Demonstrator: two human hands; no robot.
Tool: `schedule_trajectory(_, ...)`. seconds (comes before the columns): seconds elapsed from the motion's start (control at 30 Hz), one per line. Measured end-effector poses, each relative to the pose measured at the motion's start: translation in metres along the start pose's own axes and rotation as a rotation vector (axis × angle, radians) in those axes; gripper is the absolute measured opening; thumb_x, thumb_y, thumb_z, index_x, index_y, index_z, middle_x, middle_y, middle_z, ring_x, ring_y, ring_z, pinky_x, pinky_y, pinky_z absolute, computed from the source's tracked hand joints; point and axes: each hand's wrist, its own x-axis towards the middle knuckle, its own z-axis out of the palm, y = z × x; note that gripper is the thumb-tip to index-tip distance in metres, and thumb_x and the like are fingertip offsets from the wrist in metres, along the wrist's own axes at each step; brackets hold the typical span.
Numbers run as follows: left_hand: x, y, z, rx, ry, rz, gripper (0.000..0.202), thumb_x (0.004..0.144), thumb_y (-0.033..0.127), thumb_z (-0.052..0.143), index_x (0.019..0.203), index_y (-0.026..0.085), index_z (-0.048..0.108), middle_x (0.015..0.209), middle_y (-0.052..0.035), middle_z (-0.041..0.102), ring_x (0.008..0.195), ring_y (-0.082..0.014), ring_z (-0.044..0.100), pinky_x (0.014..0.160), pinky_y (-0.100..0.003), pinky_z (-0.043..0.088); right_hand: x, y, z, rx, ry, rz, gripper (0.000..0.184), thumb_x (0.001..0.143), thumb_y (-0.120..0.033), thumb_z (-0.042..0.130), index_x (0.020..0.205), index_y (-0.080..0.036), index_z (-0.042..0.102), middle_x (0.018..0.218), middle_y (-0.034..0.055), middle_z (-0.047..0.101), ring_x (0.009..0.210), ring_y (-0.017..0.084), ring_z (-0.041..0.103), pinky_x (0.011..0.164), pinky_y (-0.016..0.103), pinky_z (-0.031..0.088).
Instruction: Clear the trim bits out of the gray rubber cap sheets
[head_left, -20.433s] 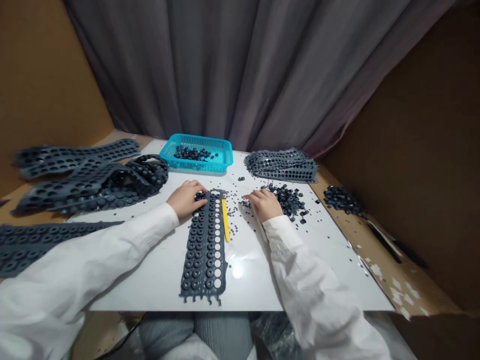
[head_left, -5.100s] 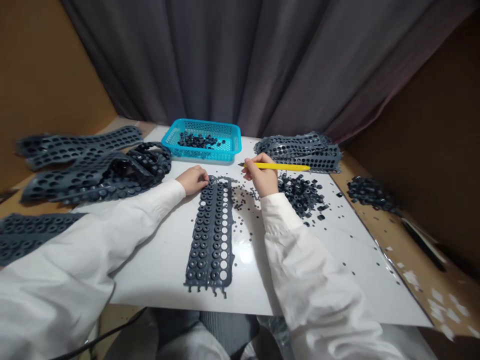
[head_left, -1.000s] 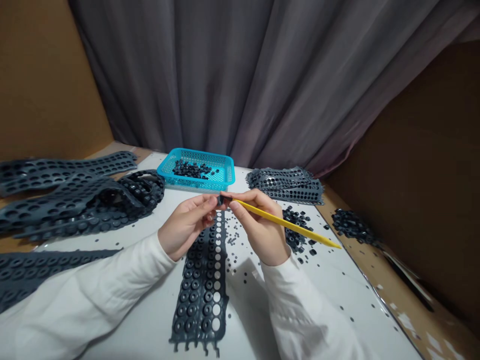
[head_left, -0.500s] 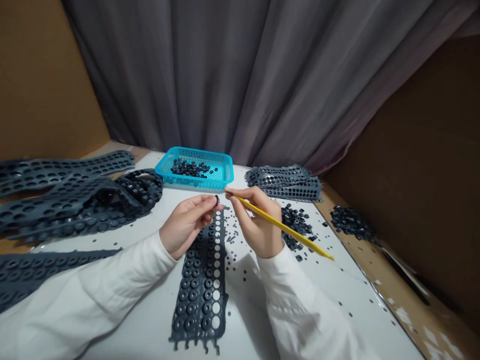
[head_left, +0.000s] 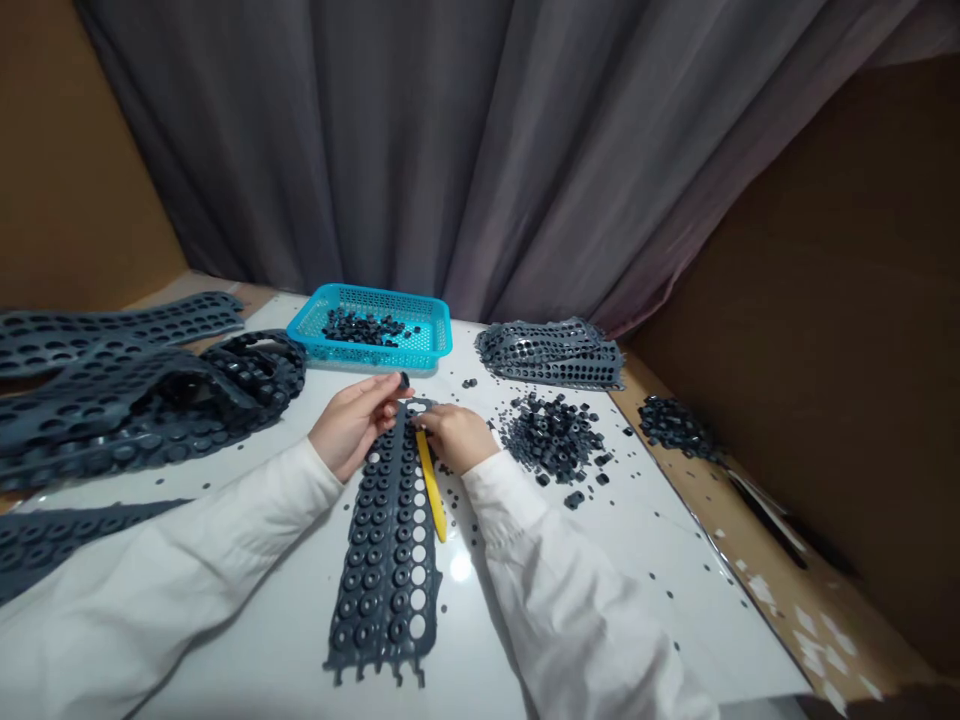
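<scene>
My left hand (head_left: 352, 425) pinches a small black rubber ring (head_left: 404, 381) between thumb and fingertips, over the upper end of a dark rubber sheet (head_left: 388, 560). The sheet lies lengthwise before me, with rows of moulded rings; along its right side runs a column of round holes showing white table. My right hand (head_left: 459, 438) is closed round a slim yellow stick-like tool (head_left: 431, 490), whose tail points down toward me. Its working tip is hidden by the fingers, near the sheet's top right edge.
A blue perforated basket (head_left: 442, 348) holding small black pieces stands at the back. Black pieces form a pile (head_left: 559, 435) at right, another (head_left: 675, 425) farther right. Punched sheets (head_left: 551, 355) lie behind; more sheets (head_left: 150, 400) lie left. Tiny scraps dot the table.
My right hand has moved down and left to the sheet, and the yellow tool has swung from slanting right to nearly upright. My left hand has shifted slightly left and up, still pinching the ring.
</scene>
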Motion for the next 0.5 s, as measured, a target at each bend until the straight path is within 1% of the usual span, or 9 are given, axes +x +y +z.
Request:
schedule_trajectory(0.03,0.003,-0.002,-0.002,-0.003,0.013,-0.012,0.035,0.057,0.032,0.082,0.076,0.012,0.062,0.072,-0.0024,0.064,0.052,-0.0033,0.044,0.046,-0.014,0.034,-0.002,0.008,-0.005,0.024,-0.009,0.087,0.028,0.083,-0.02,0.055,0.11,-0.027,0.059,0.1,0.0025,0.067,0.094,0.015,0.06,0.079,0.024,0.045)
schedule_trajectory(0.07,0.006,-0.003,-0.004,-0.006,0.022,-0.024,0.033,0.058,0.03,0.081,0.076,0.012,0.061,0.072,-0.0023,0.063,0.051,-0.0033,0.044,0.045,-0.014,0.034,-0.005,0.018,-0.01,0.041,-0.03,0.247,0.035,0.081,-0.024,0.058,0.116,-0.029,0.055,0.101,0.0011,0.067,0.095,0.014,0.061,0.081,0.023,0.044)
schedule_trajectory(0.1,0.009,-0.004,-0.005,-0.006,0.029,-0.033,0.031,0.059,0.029,0.08,0.076,0.012,0.061,0.072,-0.0025,0.063,0.051,-0.0033,0.044,0.045,-0.014,0.033,-0.008,0.029,-0.016,0.026,-0.053,0.343,0.036,0.081,-0.029,0.059,0.117,-0.025,0.055,0.1,0.004,0.067,0.093,0.016,0.062,0.079,0.025,0.046)
schedule_trajectory(0.17,0.012,-0.007,-0.007,-0.002,0.034,-0.049,0.028,0.061,0.028,0.079,0.075,0.011,0.061,0.071,-0.0032,0.063,0.05,-0.0035,0.045,0.043,-0.015,0.033,-0.014,0.051,-0.022,-0.003,-0.115,0.465,0.033,0.074,-0.033,0.066,0.101,-0.015,0.063,0.094,0.0117,0.067,0.09,0.023,0.063,0.075,0.03,0.048)
schedule_trajectory(0.23,0.014,-0.011,-0.009,0.006,0.031,-0.068,0.028,0.061,0.027,0.079,0.074,0.011,0.061,0.071,-0.0039,0.063,0.049,-0.0036,0.045,0.042,-0.015,0.033,-0.017,0.065,-0.022,-0.015,-0.195,0.532,0.03,0.062,-0.028,0.075,0.086,-0.012,0.066,0.089,0.0148,0.068,0.088,0.026,0.064,0.073,0.031,0.049)
schedule_trajectory(0.27,0.014,-0.013,-0.009,0.01,0.029,-0.078,0.028,0.061,0.027,0.079,0.075,0.011,0.061,0.071,-0.004,0.063,0.049,-0.0036,0.045,0.042,-0.015,0.033,-0.018,0.068,-0.019,-0.016,-0.227,0.55,0.029,0.059,-0.024,0.077,0.083,-0.011,0.066,0.089,0.0154,0.068,0.089,0.027,0.064,0.073,0.03,0.049)
schedule_trajectory(0.3,0.015,-0.015,-0.01,0.014,0.026,-0.088,0.028,0.061,0.027,0.079,0.075,0.011,0.062,0.071,-0.0041,0.064,0.049,-0.0035,0.045,0.042,-0.014,0.033,-0.018,0.068,-0.016,-0.015,-0.248,0.56,0.029,0.058,-0.02,0.077,0.083,-0.011,0.066,0.09,0.016,0.067,0.09,0.028,0.065,0.073,0.03,0.049)
schedule_trajectory(0.37,0.016,-0.019,-0.012,0.021,0.021,-0.108,0.028,0.061,0.027,0.079,0.075,0.01,0.062,0.072,-0.0043,0.064,0.049,-0.0033,0.046,0.042,-0.014,0.033,-0.016,0.061,-0.01,-0.016,-0.258,0.572,0.034,0.058,-0.015,0.074,0.091,-0.01,0.064,0.098,0.0186,0.066,0.093,0.029,0.064,0.074,0.031,0.05)
schedule_trajectory(0.5,0.016,-0.028,-0.015,0.029,0.008,-0.15,0.027,0.061,0.026,0.079,0.076,0.01,0.063,0.072,-0.005,0.065,0.049,-0.0033,0.047,0.042,-0.013,0.034,-0.014,0.041,-0.003,-0.019,-0.221,0.604,0.049,0.063,-0.009,0.068,0.11,-0.008,0.056,0.105,0.0234,0.062,0.098,0.033,0.062,0.076,0.037,0.05)
